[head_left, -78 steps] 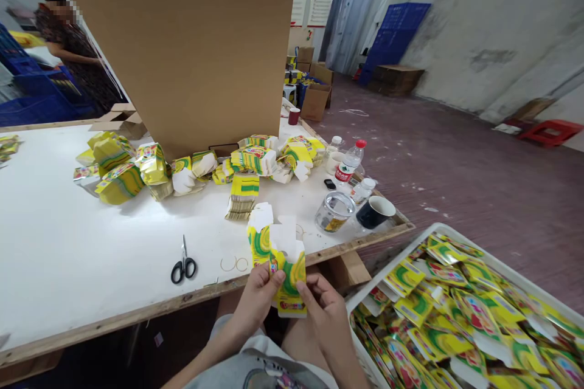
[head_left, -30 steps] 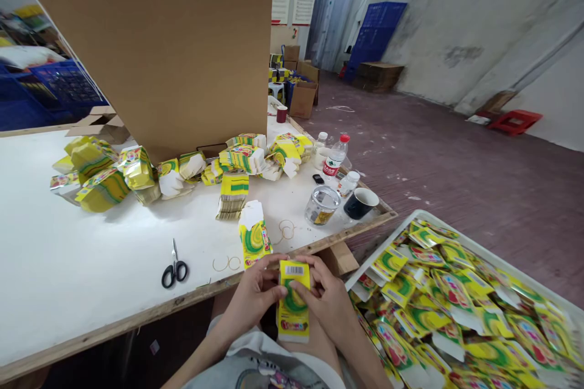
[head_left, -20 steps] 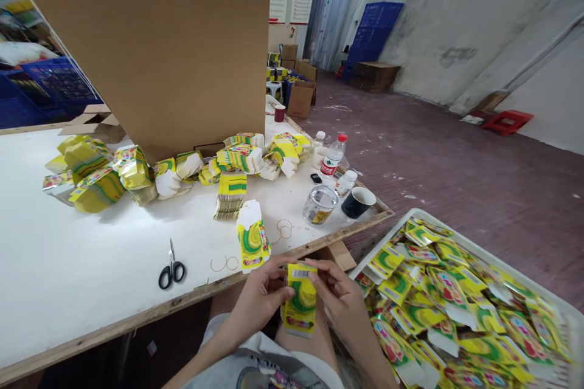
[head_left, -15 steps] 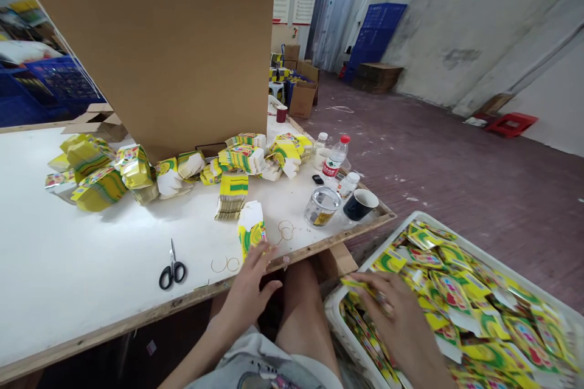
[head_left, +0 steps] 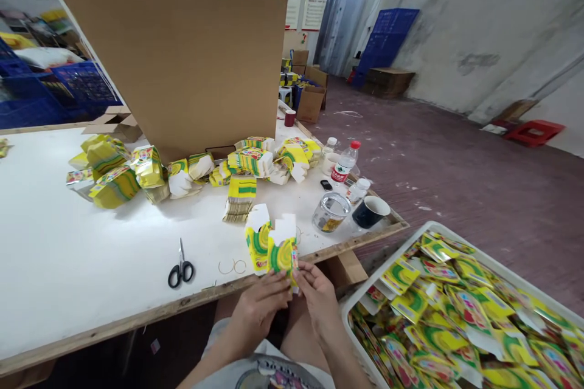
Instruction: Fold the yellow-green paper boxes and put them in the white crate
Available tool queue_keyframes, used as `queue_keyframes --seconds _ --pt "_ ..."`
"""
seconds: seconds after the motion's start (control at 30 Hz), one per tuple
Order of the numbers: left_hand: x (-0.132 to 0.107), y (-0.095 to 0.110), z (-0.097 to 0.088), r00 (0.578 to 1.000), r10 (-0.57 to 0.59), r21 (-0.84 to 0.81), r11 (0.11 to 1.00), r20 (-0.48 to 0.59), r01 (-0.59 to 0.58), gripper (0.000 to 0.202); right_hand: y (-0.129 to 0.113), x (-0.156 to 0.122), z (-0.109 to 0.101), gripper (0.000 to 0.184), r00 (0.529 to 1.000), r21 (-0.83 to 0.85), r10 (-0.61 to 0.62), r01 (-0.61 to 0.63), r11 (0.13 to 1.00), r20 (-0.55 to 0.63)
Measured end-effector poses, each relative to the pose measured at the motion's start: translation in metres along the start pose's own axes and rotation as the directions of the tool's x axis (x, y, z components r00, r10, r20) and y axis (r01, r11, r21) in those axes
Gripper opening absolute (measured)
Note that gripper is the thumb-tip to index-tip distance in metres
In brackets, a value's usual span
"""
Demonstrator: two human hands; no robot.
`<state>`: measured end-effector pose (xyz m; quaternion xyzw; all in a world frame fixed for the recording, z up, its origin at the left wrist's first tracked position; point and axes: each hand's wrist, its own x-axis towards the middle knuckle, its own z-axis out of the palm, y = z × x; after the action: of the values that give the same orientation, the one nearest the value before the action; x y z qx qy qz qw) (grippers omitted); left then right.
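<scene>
Both my hands hold a small yellow-and-green carton (head_left: 281,251) with white flaps up, just off the front edge of the white table (head_left: 91,255). My left hand (head_left: 260,307) grips its lower left side, fingers closed. On its lower right side my right hand (head_left: 317,298) pinches it. A short stack of the same flat cartons (head_left: 257,242) stands on the table right behind it. At my right, a white bin (head_left: 438,232) is full of several finished cartons.
Scissors (head_left: 181,267) and rubber bands (head_left: 232,266) lie near the table's front edge. Piles of flat cartons (head_left: 191,167) line a tall cardboard sheet (head_left: 182,61). A glass jar (head_left: 329,213), dark mug (head_left: 370,211) and bottles (head_left: 344,165) crowd the right corner.
I folded a carton shut in my lap, then my right hand dropped it into the bin while the left reached to the stack. Both hands now hold a fresh carton.
</scene>
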<state>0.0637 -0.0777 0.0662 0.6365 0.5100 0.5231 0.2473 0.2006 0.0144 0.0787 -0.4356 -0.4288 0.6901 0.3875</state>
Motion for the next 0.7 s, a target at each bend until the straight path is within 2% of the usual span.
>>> queue_keyframes --seconds 0.07,0.13,0.17,0.23,0.3,0.37,0.43,0.53,0.7 --pt "0.000 0.004 0.004 0.986 -0.100 -0.120 0.989 -0.135 0.084 0.034 -0.003 -0.003 -0.004 0.045 0.999 0.033 -0.031 0.032 0.999 -0.023" --pt "0.004 0.005 0.006 0.915 -0.299 -0.356 0.914 -0.271 0.194 0.044 -0.006 -0.007 -0.007 0.045 0.999 0.035 -0.044 0.045 0.998 -0.023" --pt "0.008 0.006 0.006 0.876 -0.408 -0.499 0.833 -0.259 0.241 0.048 -0.007 -0.010 -0.008 0.045 0.999 0.042 -0.039 0.039 0.998 -0.006" --pt "0.017 0.007 0.006 0.834 -0.545 -0.732 0.603 -0.087 0.317 0.048 -0.006 -0.015 -0.007 0.042 0.999 0.066 -0.022 0.019 0.998 0.049" --pt "0.026 0.011 0.005 0.823 -0.557 -0.830 0.403 0.111 0.385 0.046 -0.004 -0.019 -0.005 0.037 0.996 0.085 -0.018 0.011 0.996 0.083" --pt "0.031 0.016 0.005 0.826 -0.531 -0.858 0.319 0.189 0.402 0.043 -0.002 -0.021 -0.005 0.034 0.996 0.083 -0.031 0.024 0.996 0.079" --pt "0.034 0.021 0.004 0.821 -0.543 -0.870 0.306 0.175 0.387 0.038 -0.004 -0.021 -0.006 0.034 0.997 0.057 -0.048 0.045 0.997 0.058" --pt "0.034 0.024 0.004 0.812 -0.568 -0.865 0.333 0.134 0.376 0.038 -0.009 -0.022 -0.006 0.037 0.996 0.001 -0.077 0.077 0.997 0.048" --pt "0.033 0.027 0.008 0.868 -0.484 -0.809 0.464 0.110 0.362 0.046 -0.014 -0.025 0.000 0.039 0.991 -0.058 -0.104 0.110 0.992 0.085"
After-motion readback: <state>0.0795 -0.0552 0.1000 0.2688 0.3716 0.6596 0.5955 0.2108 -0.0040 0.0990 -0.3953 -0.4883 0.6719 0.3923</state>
